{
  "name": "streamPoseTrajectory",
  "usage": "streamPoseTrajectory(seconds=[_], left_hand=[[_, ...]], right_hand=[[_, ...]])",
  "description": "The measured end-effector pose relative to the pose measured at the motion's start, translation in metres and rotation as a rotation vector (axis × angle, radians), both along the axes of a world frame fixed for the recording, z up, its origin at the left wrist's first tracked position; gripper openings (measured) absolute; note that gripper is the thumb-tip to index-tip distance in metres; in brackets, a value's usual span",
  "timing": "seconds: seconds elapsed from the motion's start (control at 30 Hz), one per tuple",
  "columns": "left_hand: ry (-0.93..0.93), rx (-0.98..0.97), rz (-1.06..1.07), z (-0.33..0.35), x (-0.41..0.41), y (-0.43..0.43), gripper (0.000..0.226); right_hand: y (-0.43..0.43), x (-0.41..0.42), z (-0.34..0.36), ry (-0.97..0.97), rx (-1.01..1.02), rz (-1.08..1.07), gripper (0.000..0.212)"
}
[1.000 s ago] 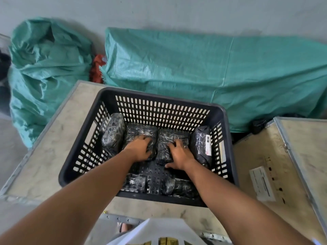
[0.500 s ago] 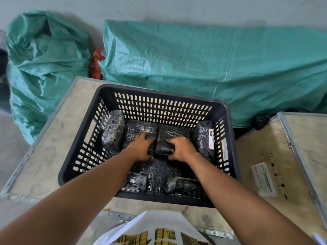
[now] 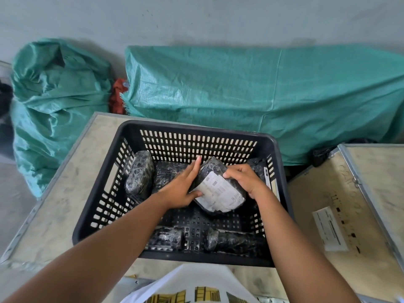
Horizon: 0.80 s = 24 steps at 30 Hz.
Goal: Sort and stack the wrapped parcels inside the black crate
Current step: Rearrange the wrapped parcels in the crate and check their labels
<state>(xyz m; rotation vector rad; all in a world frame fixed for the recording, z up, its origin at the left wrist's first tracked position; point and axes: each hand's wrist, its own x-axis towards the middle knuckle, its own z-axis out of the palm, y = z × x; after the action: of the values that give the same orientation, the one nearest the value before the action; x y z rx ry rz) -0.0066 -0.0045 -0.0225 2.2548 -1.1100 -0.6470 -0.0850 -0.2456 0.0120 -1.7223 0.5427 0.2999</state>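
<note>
A black slotted crate (image 3: pixel 105 193) stands on a pale board. Both hands hold one black wrapped parcel (image 3: pixel 218 189) with a white label, tilted up above the crate floor. My left hand (image 3: pixel 181 189) grips its left side and my right hand (image 3: pixel 247 180) its right side. Against the far wall a parcel (image 3: pixel 140 173) stands on edge at the left, another (image 3: pixel 168 173) lies beside it, and one with a label (image 3: pixel 261 169) stands at the right, partly hidden. Two more parcels lie near the front wall, one on the left (image 3: pixel 166 238) and one on the right (image 3: pixel 234 240).
Green woven sacks lie behind the crate, a bunched sack (image 3: pixel 54 101) at the left and a long sack (image 3: pixel 262 97) at the back. A wooden case (image 3: pixel 341 204) with a white label (image 3: pixel 330 230) stands to the right. White printed fabric (image 3: pixel 190 285) shows at the bottom edge.
Both hands rested on the two middle parcels at the far wall. They have now lifted the right middle parcel and turned it so its white label faces up.
</note>
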Motion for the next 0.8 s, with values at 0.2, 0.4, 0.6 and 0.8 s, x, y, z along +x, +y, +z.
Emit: streamPoseTrajectory(seconds=[0.2, 0.4, 0.6, 0.8], left_hand=[[-0.055, -0.029, -0.077, 0.014, 0.003, 0.002, 0.089], [0.137, -0.045, 0.144, 0.002, 0.003, 0.004, 0.071], [0.289, -0.114, 0.410, -0.006, -0.001, -0.017, 0.075], [0.437, 0.062, 0.268, -0.011, -0.006, -0.032, 0.104]], right_hand=[[-0.010, 0.005, 0.004, -0.024, 0.294, -0.072, 0.042], [-0.009, 0.008, -0.003, -0.129, 0.416, -0.257, 0.029], [0.003, 0.003, -0.020, -0.125, 0.030, -0.060, 0.079], [0.011, 0.001, -0.037, -0.026, -0.335, 0.116, 0.108]])
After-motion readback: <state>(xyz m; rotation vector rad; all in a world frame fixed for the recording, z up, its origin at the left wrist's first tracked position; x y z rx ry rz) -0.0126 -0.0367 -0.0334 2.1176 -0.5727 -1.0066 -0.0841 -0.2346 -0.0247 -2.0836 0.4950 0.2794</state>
